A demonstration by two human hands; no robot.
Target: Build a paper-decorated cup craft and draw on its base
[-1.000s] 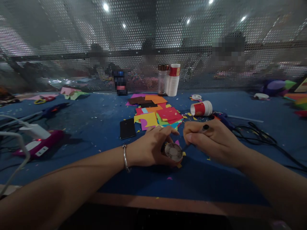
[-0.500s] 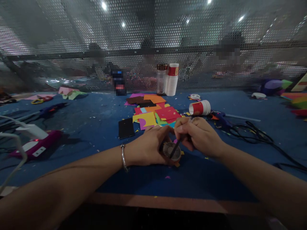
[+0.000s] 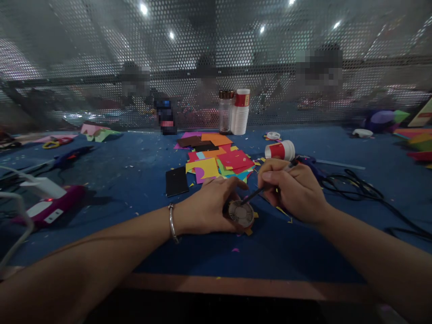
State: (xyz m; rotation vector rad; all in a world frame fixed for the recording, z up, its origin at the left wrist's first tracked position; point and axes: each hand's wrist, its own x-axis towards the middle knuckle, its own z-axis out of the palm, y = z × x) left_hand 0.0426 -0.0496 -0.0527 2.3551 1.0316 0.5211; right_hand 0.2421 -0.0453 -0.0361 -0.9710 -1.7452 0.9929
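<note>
Fingers of my left hand [image 3: 212,204] wrap round a small round brown disc-like piece [image 3: 240,214] with dark marks near its rim. In my right hand [image 3: 293,189] is a dark pen [image 3: 254,195], slanting down to the left, its tip at the upper edge of the piece. Coloured paper sheets [image 3: 211,165] lie in a loose pile just beyond my hands. A black paper piece [image 3: 176,181] rests left of the pile.
Behind stand a glass jar [image 3: 225,112] and stacked paper cups [image 3: 240,114]. Tipped cups [image 3: 281,150], a glue gun [image 3: 310,167] and its black cable [image 3: 357,189] lie right. A purple power strip [image 3: 56,207] is left. Perforated metal [image 3: 189,45] closes the back.
My right hand has moved right, and the pen now leans lower, its tip shifted from the piece's middle to its upper edge. My left hand keeps its hold.
</note>
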